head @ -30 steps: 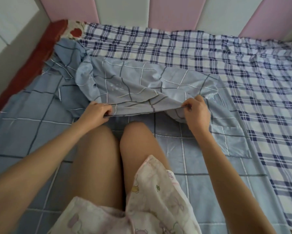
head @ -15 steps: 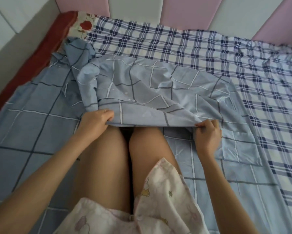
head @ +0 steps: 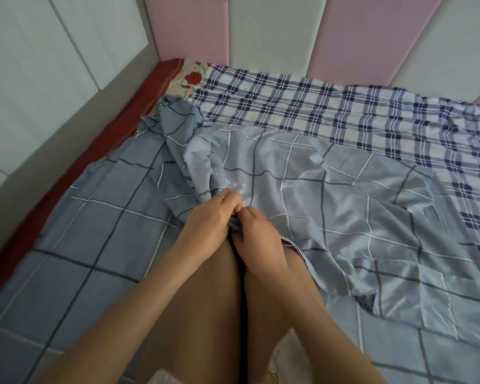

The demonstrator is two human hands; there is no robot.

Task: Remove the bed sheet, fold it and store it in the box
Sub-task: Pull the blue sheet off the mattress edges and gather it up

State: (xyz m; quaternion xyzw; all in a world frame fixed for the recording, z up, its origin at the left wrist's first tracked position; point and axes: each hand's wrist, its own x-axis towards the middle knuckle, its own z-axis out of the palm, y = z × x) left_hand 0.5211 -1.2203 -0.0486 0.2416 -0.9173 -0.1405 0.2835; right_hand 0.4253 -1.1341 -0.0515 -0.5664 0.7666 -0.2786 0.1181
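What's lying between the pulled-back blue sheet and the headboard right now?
In the head view, only the dark-checked under-sheet spans from the blue sheet to the headboard; a rose-printed corner shows at its left end.

A single wide-angle view looks forward and down from the person's head, close above the left hand (head: 210, 218) and right hand (head: 256, 236). Just beyond them spreads the pale blue grid-checked fabric bed sheet (head: 344, 206), and farther beyond stand the pink-and-white padded wall panels (head: 349, 37).

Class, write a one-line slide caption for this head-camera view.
Left hand and right hand pinch the blue bed sheet together, plaid underlayer exposed.
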